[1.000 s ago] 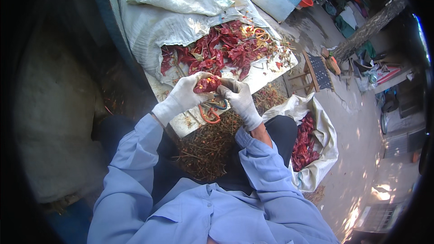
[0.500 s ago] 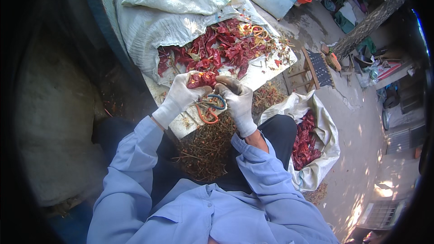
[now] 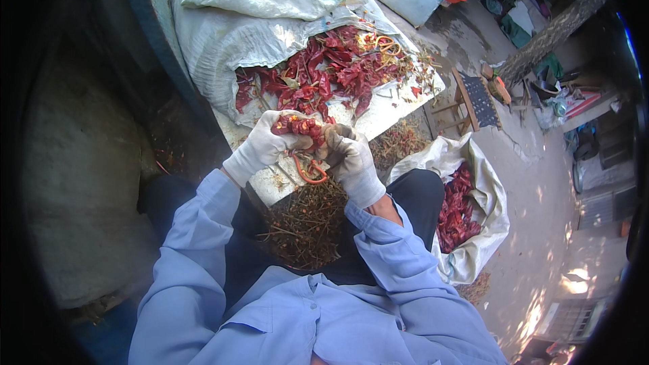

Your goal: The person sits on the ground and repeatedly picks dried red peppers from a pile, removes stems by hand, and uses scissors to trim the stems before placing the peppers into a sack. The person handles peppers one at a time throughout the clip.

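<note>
A cluster of dried red chili peppers (image 3: 301,128) is held up in front of me. My left hand (image 3: 267,142), in a white glove, is wrapped round its left side. At the cluster's right end, the curled fingers of my right hand (image 3: 349,162) press against the peppers; that glove is stained dark at the fingertips. Just below hangs an orange loop handle (image 3: 310,169) of scissors. The rest of the scissors is mostly hidden, and I cannot tell whether my right hand also grips them. Beyond my hands, loose dried chilies (image 3: 318,71) spill across a white board (image 3: 270,189).
A white woven sack (image 3: 236,27) covers the heap's far side. Another orange loop handle (image 3: 387,46) lies on the heap. An open sack (image 3: 492,213) of red chilies stands by my right knee. Dry stems (image 3: 304,226) cover the ground between my legs. A small stool (image 3: 466,105) stands farther right.
My right hand has turned and its fingers have curled in more. The blue scissor handle seen before is now hidden behind it. The pepper cluster has shifted slightly lower.
</note>
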The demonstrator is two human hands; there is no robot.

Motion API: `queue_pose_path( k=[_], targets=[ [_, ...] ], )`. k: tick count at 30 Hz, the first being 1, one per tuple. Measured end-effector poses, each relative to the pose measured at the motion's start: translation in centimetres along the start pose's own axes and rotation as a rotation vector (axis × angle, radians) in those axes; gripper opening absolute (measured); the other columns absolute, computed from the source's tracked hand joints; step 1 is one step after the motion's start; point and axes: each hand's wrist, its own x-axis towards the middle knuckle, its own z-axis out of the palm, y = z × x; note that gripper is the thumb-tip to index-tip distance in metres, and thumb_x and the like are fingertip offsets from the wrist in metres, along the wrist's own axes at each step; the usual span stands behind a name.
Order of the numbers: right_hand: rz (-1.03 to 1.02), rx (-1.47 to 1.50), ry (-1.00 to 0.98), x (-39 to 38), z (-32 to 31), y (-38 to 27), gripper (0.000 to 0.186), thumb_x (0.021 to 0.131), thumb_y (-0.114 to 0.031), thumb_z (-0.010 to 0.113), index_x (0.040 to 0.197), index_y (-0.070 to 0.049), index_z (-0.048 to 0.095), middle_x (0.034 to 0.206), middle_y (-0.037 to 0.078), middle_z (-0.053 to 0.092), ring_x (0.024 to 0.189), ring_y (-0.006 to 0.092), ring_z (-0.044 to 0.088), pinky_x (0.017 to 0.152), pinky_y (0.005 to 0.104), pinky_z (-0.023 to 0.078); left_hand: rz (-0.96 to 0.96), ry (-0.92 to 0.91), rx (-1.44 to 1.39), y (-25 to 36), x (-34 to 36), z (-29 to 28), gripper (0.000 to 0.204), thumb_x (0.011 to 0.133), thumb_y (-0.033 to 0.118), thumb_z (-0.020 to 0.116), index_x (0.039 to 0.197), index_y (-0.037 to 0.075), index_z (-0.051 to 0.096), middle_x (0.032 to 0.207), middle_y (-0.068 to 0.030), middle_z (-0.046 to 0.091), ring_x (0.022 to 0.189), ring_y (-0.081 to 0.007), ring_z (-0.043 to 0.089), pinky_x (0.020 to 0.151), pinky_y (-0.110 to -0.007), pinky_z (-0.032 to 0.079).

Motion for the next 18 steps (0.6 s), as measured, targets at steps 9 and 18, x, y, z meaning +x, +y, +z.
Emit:
queue_pose_path(
  k=[9,18],
  targets=[
    [-0.090,0.352,0.002,-0.4,0.7,1.9,0.018,0.104,-0.013,0.063,0.112,0.003,0.065,0.082,0.005,0.065,0.070,0.0160,0.060,0.067,0.0291,0.050,-0.016,0.006,-0.323,-0.8,0.1,0.7,0.034,0.086,-0.012,0.076,0.118,-0.002,0.069,0.110,-0.0109,0.075,0.100,-0.0197,0.074,0.088,-0.032,0.061],
    [-0.245,0.311,0.090,-1.3,0.0,-0.6,0.020,0.105,-0.020,0.063,0.105,-0.001,0.063,0.078,0.002,0.061,0.072,0.0145,0.059,0.067,0.0292,0.049,0.057,0.073,-0.328,-0.7,-0.6,1.5,0.038,0.083,-0.015,0.076,0.118,-0.002,0.068,0.109,-0.0133,0.074,0.098,-0.0241,0.075,0.088,-0.036,0.062]
  ],
)
